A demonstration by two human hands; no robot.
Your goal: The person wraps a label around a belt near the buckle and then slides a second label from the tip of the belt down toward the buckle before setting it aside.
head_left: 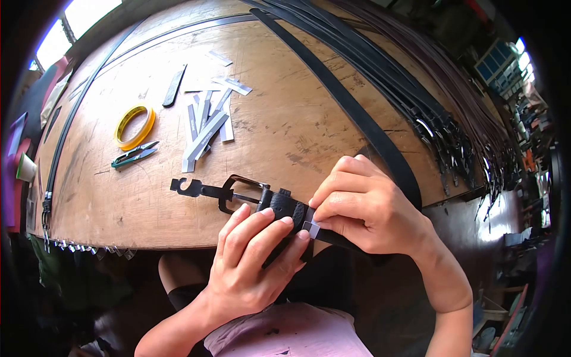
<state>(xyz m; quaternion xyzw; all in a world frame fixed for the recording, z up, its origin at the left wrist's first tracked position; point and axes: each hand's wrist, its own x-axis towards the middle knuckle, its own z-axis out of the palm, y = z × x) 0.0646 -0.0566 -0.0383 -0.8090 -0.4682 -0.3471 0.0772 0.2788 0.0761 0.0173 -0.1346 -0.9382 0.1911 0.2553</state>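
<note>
A black belt (285, 205) lies at the table's front edge, its metal buckle (242, 195) pointing left with a black hook-shaped hanger (189, 187) sticking out of it. My left hand (253, 256) presses and holds the belt just behind the buckle, fingers close together. Beside it on the right, my right hand (372, 208) is closed in a pinch at a small whitish label strip (311, 226) on the belt. The strip's far end is hidden by the fingers. From under my right hand the belt strap (386, 143) curves away up the table.
Loose label strips (205, 134) lie scattered on the wooden table (267, 131). Left of them are a yellow tape roll (135, 127), green thread snips (134, 154) and a dark flat piece (175, 86). Bundled black belts (380, 77) and brown belts (446, 77) fill the right side.
</note>
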